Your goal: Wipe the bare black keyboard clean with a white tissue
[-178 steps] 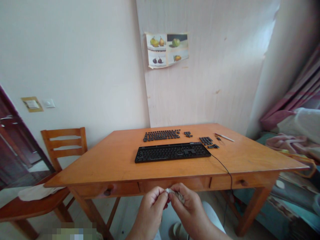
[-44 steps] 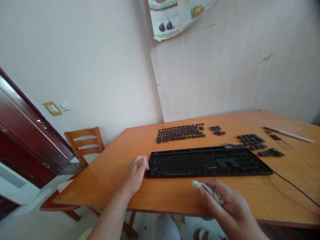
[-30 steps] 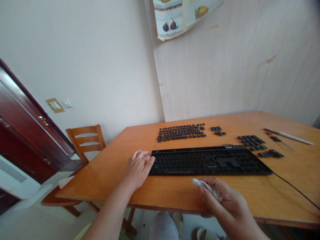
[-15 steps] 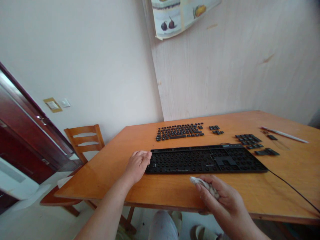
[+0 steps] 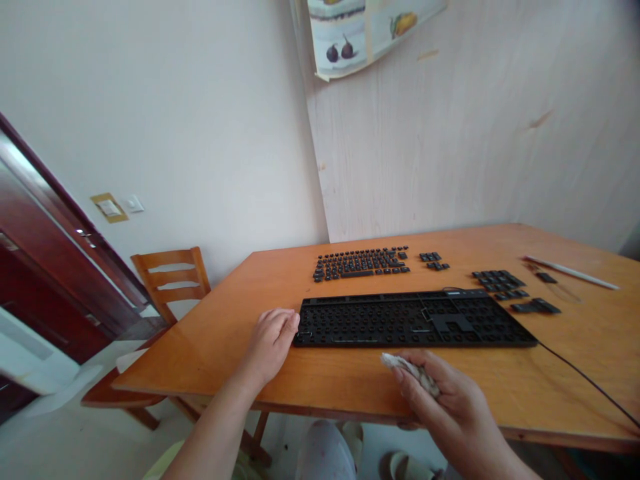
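A black keyboard without its keycaps lies lengthwise on the wooden table, showing its bare key sockets and a few thin metal bars. At its left end is my left hand, fingers curled together against the keyboard's edge; the fingertips are partly hidden. My right hand is closed around a crumpled whitish wipe, in front of the keyboard and above the table's near edge. Behind the keyboard, loose black keycaps are laid out in rows, with smaller keycap groups to the right.
The keyboard's cable runs off to the right over the table. A long white stick-like object lies at the back right beside a small dark piece. A wooden chair stands left of the table, against the wall.
My left hand has shifted slightly left and down along the keyboard's left end. My right hand keeps the wipe in nearly the same place. The whole view has turned slightly.
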`<move>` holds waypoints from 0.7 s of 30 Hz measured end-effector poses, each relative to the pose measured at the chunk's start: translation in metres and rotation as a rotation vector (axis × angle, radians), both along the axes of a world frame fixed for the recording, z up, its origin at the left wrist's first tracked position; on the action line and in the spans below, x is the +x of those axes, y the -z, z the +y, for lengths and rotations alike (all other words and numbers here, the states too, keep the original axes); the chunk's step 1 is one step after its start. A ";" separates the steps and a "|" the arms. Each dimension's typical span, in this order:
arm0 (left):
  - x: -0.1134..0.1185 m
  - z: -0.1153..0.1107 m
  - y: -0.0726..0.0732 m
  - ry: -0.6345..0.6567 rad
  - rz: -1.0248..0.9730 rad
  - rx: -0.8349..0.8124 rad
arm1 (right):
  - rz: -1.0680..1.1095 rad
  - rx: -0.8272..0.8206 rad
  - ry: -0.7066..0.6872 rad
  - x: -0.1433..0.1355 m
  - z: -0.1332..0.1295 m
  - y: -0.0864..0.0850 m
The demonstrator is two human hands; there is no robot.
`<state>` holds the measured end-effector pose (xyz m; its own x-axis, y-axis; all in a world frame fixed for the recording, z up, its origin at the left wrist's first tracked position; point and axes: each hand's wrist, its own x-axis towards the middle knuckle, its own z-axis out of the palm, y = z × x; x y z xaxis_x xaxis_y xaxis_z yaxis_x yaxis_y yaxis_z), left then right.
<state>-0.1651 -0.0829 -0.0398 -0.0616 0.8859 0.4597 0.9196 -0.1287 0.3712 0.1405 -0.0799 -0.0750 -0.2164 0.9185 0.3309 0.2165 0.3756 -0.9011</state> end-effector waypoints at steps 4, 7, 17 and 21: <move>0.004 -0.014 0.010 -0.063 -0.005 0.022 | -0.031 -0.003 -0.060 0.001 0.002 0.000; 0.006 -0.020 0.020 -0.112 -0.046 0.036 | -0.046 -0.035 -0.085 0.001 0.003 -0.001; 0.009 -0.021 0.026 -0.078 -0.100 -0.003 | -0.371 0.124 -0.181 -0.021 0.022 -0.054; 0.009 -0.022 0.024 -0.063 -0.100 -0.028 | -0.521 0.165 -0.210 -0.045 0.051 -0.071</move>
<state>-0.1564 -0.1046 -0.0640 -0.1622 0.8912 0.4236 0.8838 -0.0598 0.4641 0.0959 -0.0290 -0.0041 -0.5608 0.7838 0.2668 0.5211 0.5845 -0.6219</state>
